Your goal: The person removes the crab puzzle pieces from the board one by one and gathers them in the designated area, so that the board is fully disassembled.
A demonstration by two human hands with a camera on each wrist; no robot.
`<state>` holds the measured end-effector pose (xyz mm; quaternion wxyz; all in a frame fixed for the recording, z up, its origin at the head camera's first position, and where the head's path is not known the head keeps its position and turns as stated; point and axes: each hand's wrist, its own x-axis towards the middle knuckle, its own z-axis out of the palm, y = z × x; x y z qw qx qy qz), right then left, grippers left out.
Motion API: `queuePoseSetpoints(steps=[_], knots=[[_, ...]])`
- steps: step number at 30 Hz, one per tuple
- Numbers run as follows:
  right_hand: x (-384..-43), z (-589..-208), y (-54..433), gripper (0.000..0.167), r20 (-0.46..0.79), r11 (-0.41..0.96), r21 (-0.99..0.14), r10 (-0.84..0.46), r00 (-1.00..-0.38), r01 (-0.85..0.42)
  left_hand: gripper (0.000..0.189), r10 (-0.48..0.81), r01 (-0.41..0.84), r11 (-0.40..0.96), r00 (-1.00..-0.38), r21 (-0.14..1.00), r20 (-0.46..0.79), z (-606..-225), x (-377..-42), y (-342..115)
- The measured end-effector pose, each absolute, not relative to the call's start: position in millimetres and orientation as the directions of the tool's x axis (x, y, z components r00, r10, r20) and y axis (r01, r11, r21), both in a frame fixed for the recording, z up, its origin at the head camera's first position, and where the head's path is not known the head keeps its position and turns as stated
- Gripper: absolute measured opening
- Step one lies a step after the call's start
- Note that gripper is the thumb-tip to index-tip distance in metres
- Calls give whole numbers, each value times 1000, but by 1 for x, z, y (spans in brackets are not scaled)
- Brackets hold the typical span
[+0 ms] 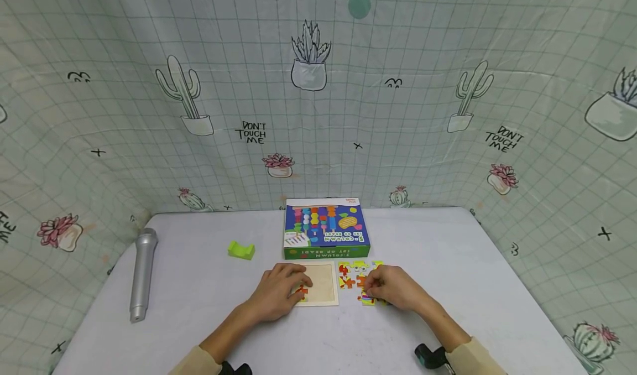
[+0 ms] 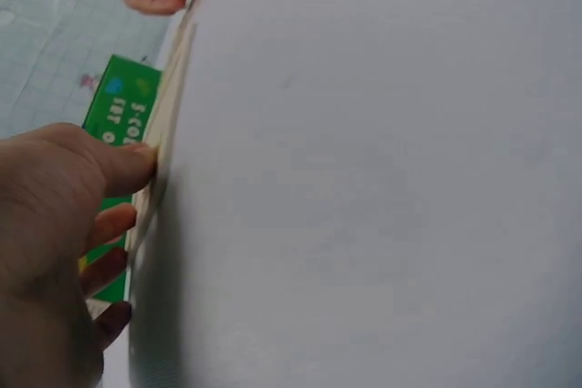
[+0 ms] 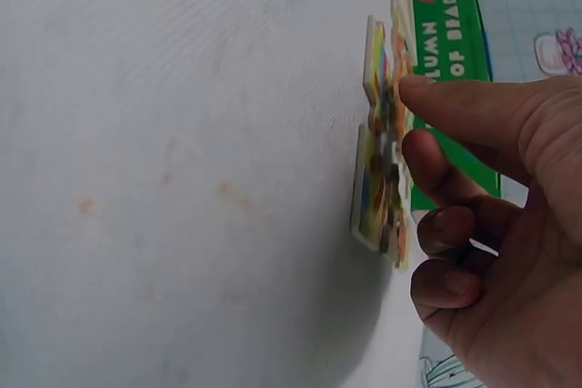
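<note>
My left hand [image 1: 278, 291] rests over the left side of a shallow wooden puzzle tray [image 1: 325, 303], fingers spread and bent. Under its fingertips, a red and yellow puzzle piece [image 1: 302, 291] lies in the tray. In the left wrist view, the thumb [image 2: 136, 165] touches the tray's near edge [image 2: 173, 88]. Right of the tray, several jigsaw pieces [image 1: 344, 282] lie in loose rows. My right hand [image 1: 395, 287] reaches over them and covers some. The right wrist view shows its thumb and index fingertips apart, right beside the upper edges of the pieces [image 3: 373, 197].
Behind the tray lies a blue and green bead-set box [image 1: 325, 228]. A lime green notched block [image 1: 241, 250] sits to its left. At the far left is a grey microphone-shaped rod [image 1: 143, 275]. A patterned cloth [image 1: 318, 115] hangs behind the white table [image 1: 199, 286].
</note>
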<state>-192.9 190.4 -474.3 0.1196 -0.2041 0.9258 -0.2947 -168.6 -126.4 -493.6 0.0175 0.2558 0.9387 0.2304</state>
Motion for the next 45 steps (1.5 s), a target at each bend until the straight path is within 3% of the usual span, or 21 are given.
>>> queuePoseSetpoints(steps=[10,17,28,45], knots=[[-199,-473,144,3,-90,680,-640,-528,-845,-357,33,586,493,716,-809,495,-41,-483,-171,-139],[-200,-476,103,14,-83,651,-622,-607,-790,-435,38,610,514,691,-792,508,-28,-482,-172,-141],[-196,-480,81,24,-83,643,-613,-631,-771,-460,60,574,468,693,-819,548,-26,-486,-174,-142],[-192,-479,73,17,-54,644,-628,-595,-802,-436,61,588,490,693,-808,529,-21,-485,-175,-142]])
